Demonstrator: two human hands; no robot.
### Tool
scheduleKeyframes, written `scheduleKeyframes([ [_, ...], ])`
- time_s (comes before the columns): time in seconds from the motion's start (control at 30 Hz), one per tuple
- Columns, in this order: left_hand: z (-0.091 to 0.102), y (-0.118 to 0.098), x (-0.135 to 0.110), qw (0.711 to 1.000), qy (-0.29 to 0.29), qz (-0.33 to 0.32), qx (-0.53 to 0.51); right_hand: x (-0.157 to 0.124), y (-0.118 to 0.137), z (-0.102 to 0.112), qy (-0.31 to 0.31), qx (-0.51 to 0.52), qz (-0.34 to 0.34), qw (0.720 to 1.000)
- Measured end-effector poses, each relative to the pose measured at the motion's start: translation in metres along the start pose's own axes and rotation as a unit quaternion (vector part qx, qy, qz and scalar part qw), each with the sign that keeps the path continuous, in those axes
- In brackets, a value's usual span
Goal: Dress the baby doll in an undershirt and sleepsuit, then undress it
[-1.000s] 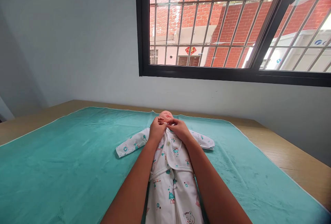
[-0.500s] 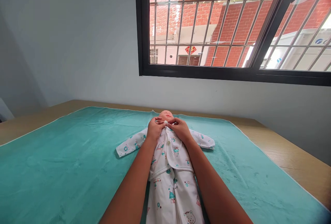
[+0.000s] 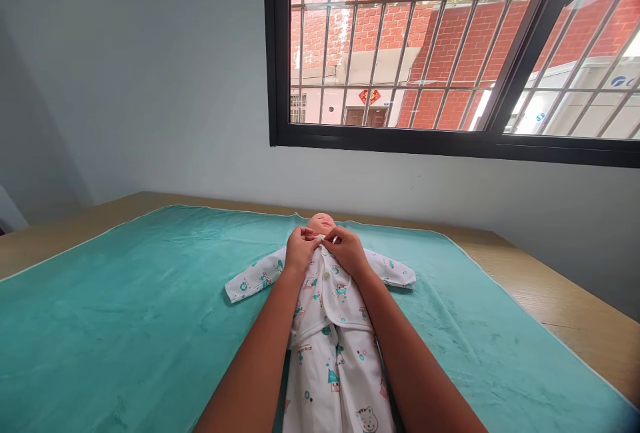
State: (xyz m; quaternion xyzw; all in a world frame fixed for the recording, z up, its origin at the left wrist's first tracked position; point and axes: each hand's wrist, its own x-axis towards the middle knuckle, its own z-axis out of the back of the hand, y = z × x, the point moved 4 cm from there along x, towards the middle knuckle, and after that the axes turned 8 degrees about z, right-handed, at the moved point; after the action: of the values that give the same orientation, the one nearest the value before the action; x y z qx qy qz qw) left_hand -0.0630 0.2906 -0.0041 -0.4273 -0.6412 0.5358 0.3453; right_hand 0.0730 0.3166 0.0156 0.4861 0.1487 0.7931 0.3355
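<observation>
on teal blanket (image 3: 125,313), both hands' grip pinches doll's (image 3: 321,222) printed shirt (image 3: 327,290) collar; left hand (image 3: 301,250), right hand (image 3: 347,250).

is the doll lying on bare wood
No, the doll lies on a teal blanket that covers the wooden table.

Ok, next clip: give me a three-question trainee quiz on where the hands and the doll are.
1. True or false: both hands pinch the white printed top at the collar, just under the doll's head.
2. What does the doll lie on? A) bare wood B) teal cloth C) a pillow
3. Which sleeve ends nearer the picture's left edge, the one past the left hand or past the right hand?

Key: 1 true; 2 B; 3 the left hand's.
</observation>
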Motion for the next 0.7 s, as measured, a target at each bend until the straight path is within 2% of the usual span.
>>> scheduleKeyframes([
  [0.3,0.002,0.004,0.006,1.000,-0.016,-0.015,0.022,0.000,-0.001,-0.001,0.001,0.003,-0.005,1.000],
  [0.5,0.001,0.003,0.003,0.999,-0.022,-0.010,0.023,-0.002,-0.002,-0.001,0.011,0.032,-0.044,0.998],
  [0.7,-0.003,-0.003,-0.005,1.000,-0.001,-0.016,0.008,0.001,-0.013,-0.003,0.032,0.081,-0.109,0.990],
])
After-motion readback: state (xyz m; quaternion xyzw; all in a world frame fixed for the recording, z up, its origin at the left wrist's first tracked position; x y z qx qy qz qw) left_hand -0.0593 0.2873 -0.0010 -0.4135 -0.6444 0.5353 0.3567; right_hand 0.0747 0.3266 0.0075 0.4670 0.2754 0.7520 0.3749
